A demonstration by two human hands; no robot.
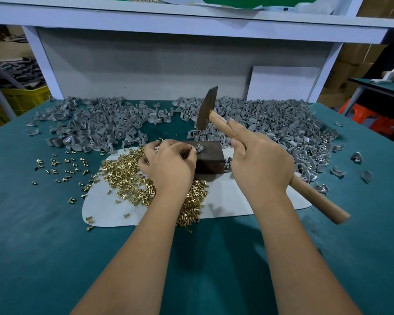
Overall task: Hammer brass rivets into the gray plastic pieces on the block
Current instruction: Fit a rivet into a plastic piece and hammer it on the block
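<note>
A dark block (208, 159) stands on a white sheet (232, 201) in the middle of the green table. On its top lies a gray plastic piece (199, 148) with a brass rivet in it. My left hand (168, 164) pinches that piece at the block's left edge. My right hand (259, 160) grips the wooden handle of a hammer (206, 110), index finger stretched along the handle. The dark hammer head is raised above and behind the block. A heap of brass rivets (132, 178) lies on the sheet under my left wrist.
Gray plastic pieces (271, 123) are piled across the back of the table, left and right. Loose rivets (62, 167) are scattered left of the sheet. A white shelf frame (43, 62) rises behind. A yellow crate (21, 96) stands far left.
</note>
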